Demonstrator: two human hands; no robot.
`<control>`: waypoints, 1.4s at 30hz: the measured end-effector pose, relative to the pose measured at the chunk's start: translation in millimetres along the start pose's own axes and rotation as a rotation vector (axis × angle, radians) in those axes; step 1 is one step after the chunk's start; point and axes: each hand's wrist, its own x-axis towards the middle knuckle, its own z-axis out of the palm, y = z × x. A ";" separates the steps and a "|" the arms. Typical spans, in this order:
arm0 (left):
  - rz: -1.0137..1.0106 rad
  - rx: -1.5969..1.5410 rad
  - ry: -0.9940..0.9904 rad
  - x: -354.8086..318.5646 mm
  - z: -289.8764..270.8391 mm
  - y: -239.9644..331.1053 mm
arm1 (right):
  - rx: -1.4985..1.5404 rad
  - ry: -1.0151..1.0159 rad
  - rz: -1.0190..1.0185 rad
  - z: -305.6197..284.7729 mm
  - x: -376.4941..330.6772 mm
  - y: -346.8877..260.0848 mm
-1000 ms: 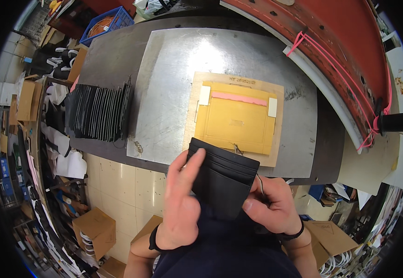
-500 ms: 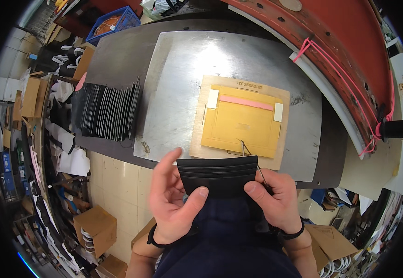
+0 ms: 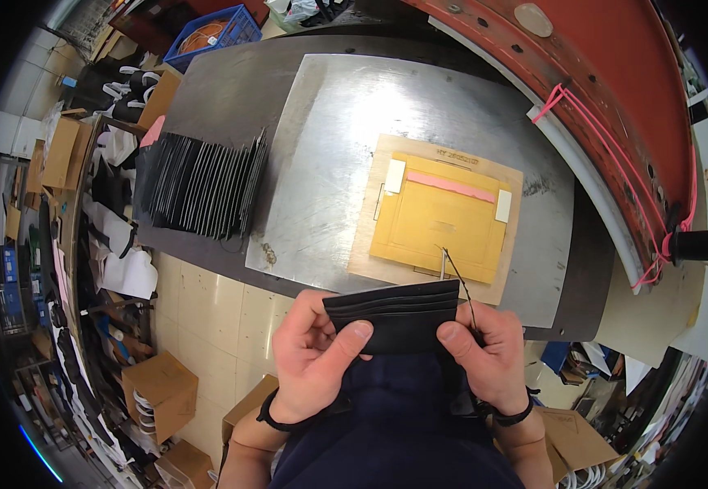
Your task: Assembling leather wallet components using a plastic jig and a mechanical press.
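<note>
Between both hands, near my body and just off the table's front edge, is a black leather card-slot panel (image 3: 403,330) with several stepped layers along its upper part. My left hand (image 3: 315,346) is closed on its left end, thumb flat on the front and fingers curled behind. My right hand (image 3: 484,346) pinches the right end the same way. A thin dark tool (image 3: 466,292) with a slim metal tip sticks up by the right fingers; its kind is unclear. Beyond the panel lies a yellow plate (image 3: 439,220) with a pink strip and white end pads, on a wooden board (image 3: 362,265).
A metal sheet (image 3: 305,163) covers much of the dark table (image 3: 215,81). A row of black panels (image 3: 203,187) stands at the left. A red machine frame (image 3: 623,73) with pink cord arches over the right side. Cardboard boxes (image 3: 162,387) sit on the floor.
My left fingers have closed in behind the panel from a raised, spread position. The panel has tilted slightly, its left end lower. The whole view has shifted a little.
</note>
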 end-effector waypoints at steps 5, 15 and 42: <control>-0.091 -0.216 -0.019 10.7 -6.4 1.7 | 0.239 -0.111 0.094 1.3 -0.2 -1.6; -0.284 -0.364 -0.077 16.3 -15.2 -1.6 | 0.294 -0.217 0.029 1.6 2.0 1.7; -0.021 0.122 -0.116 3.7 3.6 6.0 | 0.111 0.056 -0.160 -2.7 -0.2 12.3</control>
